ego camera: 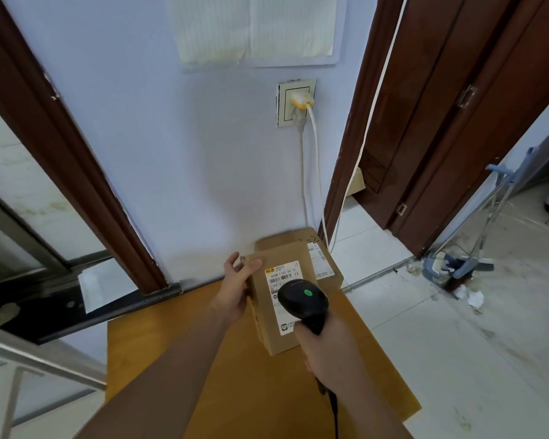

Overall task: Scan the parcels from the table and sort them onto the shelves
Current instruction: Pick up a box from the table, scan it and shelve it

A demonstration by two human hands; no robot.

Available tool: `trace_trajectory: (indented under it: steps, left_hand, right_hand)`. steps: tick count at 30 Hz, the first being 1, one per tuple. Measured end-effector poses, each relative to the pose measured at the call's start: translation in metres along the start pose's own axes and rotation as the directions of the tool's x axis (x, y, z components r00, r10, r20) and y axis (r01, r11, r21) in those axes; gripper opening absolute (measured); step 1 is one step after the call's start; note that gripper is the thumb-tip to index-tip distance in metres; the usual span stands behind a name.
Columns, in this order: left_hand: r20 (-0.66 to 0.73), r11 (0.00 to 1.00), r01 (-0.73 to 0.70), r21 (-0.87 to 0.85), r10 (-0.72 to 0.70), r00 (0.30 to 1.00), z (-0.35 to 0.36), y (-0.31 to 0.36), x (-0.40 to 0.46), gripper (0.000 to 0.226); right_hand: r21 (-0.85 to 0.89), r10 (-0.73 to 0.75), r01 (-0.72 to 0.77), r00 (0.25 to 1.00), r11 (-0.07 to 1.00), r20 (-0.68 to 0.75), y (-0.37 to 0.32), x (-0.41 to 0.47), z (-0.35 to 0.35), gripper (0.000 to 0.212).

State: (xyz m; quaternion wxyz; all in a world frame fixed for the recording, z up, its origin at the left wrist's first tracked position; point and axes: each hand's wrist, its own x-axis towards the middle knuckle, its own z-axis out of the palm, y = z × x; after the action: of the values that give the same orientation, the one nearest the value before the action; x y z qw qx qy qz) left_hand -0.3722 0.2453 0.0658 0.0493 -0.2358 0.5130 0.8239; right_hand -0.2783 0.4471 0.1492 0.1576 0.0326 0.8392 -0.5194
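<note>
Wall: pale blue, behind the far edge of the tabletop.
Paper sheets: taped high on the wall, lined, edges curling.
Wall socket: cream plate with a white-and-yellow plug in it.
Cables: two pale cords hang from the socket toward the tabletop's far edge.
Door frame: dark brown wood, left of the wall.
Door: dark brown, standing open on the right.
Floor: pale tiles, scuffed and stained.
Mop: grey-blue head on the floor, handle leaning up to the right.
Crumpled paper: white, on the floor beside the mop.

Brown cardboard parcel with white label, black scanner with green light, yellow-brown table, pale blue wall, dark brown door frame, yellow and white plug
</note>
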Motion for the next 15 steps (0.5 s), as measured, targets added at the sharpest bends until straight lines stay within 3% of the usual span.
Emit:
trace_trajectory:
  steps: [4, 8, 12, 15]
  left_hand:
    - [-0.016, 1.000, 0.008, -0.002, -0.008, 1.000, -0.017, 0.000, -0.019, 0.121]
    - [0.016, 1.000, -0.007, -0.001, 0.007, 1.000, -0.033, -0.005, -0.038, 0.088]
    - [-0.019, 0.999, -0.032, -0.029, 0.031, 0.999, -0.047, -0.012, -0.058, 0.098]
    - [-0.057, 0.996, -0.078, -0.047, 0.076, 0.996, -0.058, -0.017, -0.082, 0.082]
  right_hand:
    - [-0.007, 0.003, -0.003, 1.000, 1.000, 0.005, -0.010, -0.023, 0.004, 0.013]
    - [-0.053, 0.004, -0.004, 1.000, 0.999, -0.003, -0.017, -0.050, 0.010, 0.012]
    - [-0.066, 0.000, -0.001, 1.000, 0.998, -0.007, -0.020, -0.077, 0.015, 0.014]
    - [-0.068, -0.014, 0.017, 0.999, 0.998, 0.042, -0.018, -0.097, 0.019, 0.015]
